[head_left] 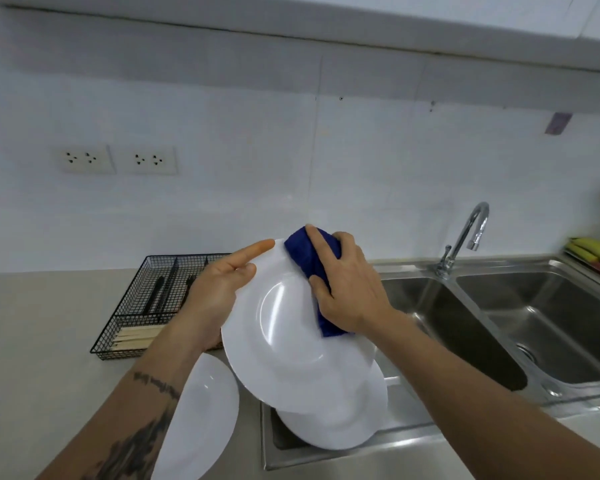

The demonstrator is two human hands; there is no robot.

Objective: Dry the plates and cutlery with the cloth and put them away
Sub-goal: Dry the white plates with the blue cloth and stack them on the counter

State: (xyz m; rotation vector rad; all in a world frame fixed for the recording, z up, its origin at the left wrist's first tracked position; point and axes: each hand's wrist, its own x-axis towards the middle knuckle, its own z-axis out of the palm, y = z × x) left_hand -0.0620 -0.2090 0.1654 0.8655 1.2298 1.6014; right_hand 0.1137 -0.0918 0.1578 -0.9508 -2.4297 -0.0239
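Left hand [219, 289] grips round white plate [291, 341] tilted over sink; right hand [347, 289] clutches folded blue cloth [309, 261] pressed on its rim.

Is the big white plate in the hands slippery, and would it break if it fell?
The held plate looks glossy, so probably slippery, more so if wet. It seems stiff and breakable. The left hand holds only its rim, so a slip seems possible.

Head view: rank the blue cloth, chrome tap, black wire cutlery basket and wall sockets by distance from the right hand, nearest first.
1. Blue cloth: gripped under the right hand, on the held white plate.
2. Chrome tap: to its right, behind the sink.
3. Black wire cutlery basket: left, on the counter.
4. Wall sockets: far left, up the wall.
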